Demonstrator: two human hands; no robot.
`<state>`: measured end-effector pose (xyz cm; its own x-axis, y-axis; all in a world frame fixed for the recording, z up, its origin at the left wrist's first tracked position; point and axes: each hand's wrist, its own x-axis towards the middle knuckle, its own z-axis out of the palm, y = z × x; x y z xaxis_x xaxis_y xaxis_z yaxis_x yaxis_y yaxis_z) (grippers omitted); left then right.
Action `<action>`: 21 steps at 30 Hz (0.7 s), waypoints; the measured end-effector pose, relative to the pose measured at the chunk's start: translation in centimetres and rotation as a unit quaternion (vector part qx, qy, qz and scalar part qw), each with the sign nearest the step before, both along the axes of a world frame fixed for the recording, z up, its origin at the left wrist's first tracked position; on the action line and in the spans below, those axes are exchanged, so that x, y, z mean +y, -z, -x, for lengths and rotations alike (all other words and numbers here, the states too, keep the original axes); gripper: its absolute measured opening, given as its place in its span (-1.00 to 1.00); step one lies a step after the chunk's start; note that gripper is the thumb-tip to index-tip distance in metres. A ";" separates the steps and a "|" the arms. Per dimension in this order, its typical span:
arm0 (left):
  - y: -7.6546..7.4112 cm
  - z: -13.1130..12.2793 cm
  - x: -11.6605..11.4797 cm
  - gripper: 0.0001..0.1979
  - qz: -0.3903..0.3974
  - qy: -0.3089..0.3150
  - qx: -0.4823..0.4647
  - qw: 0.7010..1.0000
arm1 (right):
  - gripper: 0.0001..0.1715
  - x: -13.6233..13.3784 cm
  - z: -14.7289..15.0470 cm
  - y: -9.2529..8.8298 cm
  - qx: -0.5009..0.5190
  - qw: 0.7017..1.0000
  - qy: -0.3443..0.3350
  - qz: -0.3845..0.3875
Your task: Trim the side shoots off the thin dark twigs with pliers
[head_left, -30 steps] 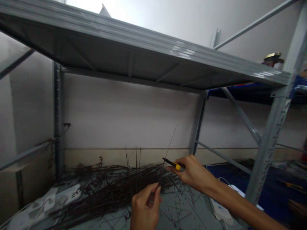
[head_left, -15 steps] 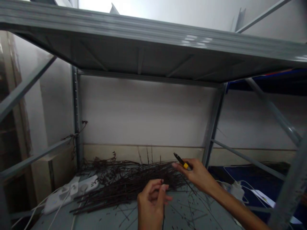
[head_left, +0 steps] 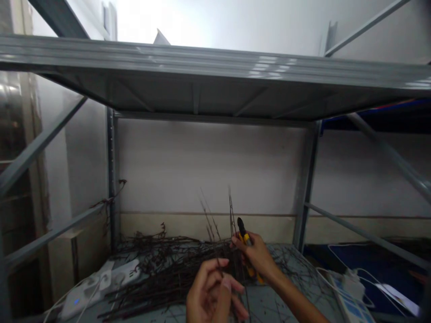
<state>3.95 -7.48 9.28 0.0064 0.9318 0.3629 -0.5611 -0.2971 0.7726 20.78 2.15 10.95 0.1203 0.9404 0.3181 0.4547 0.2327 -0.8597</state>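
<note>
Under the grey upper shelf [head_left: 215, 67], a white power strip [head_left: 101, 285] lies left of the twig pile [head_left: 161, 273], and my right hand [head_left: 257, 258] grips the yellow-handled cutters [head_left: 244, 235], now tipped upright and drawn closer to my half-curled left hand [head_left: 212, 296], though blur hides whether it pinches the upright twig [head_left: 230, 208].

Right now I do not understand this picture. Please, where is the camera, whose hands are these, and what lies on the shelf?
There is no machine: a person works with bare hands, and the camera sits on their head, looking forward and down. The right hand grips pliers with yellow handles. The left hand is at the twigs; blur hides whether it grips one. The twigs lie in a dark pile on a grey shelf, below an upper shelf. A white power strip lies at the left.
</note>
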 end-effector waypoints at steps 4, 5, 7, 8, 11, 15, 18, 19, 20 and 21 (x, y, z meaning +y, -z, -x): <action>-1.6 0.4 3.9 -0.45 -0.032 -0.015 0.034 0.999 | -0.49 -2.1 1.0 -1.2 0.021 0.999 -0.031 -0.037; -2.4 0.3 4.9 -0.49 -0.036 -0.021 0.057 0.997 | -0.50 -2.6 1.3 -1.3 0.020 0.998 -0.027 -0.048; -4.2 0.0 6.6 -0.57 -0.057 -0.048 0.085 0.994 | -0.49 -3.4 1.7 -1.5 0.012 0.998 -0.008 -0.062; -5.1 -0.3 7.3 -0.60 -0.069 -0.064 0.089 0.992 | -0.49 -3.8 1.9 -1.5 0.008 0.998 0.002 -0.064; -7.3 -1.2 8.3 -0.63 -0.090 -0.066 0.100 0.989 | -0.48 -4.5 2.3 -1.3 0.002 0.997 0.020 -0.073; -7.9 -1.9 8.4 -0.68 -0.104 -0.036 0.099 0.989 | -0.50 -5.1 2.5 -1.3 0.000 0.995 0.053 -0.082; -7.3 -2.2 8.5 -0.66 -0.081 -0.022 0.069 0.994 | -0.50 -5.6 2.5 -1.5 0.015 0.995 0.071 -0.065; -7.0 -2.2 8.6 -0.64 -0.067 -0.012 0.066 0.995 | -0.51 -5.7 2.5 -1.6 0.019 0.996 0.065 -0.061; -6.8 -2.2 8.7 -0.62 -0.055 -0.006 0.064 0.996 | -0.52 -5.7 2.4 -1.6 0.022 0.997 0.051 -0.056; -6.6 -2.1 8.8 -0.60 -0.044 -0.004 0.064 0.997 | -0.50 -5.7 2.3 -1.7 0.027 0.998 0.032 -0.047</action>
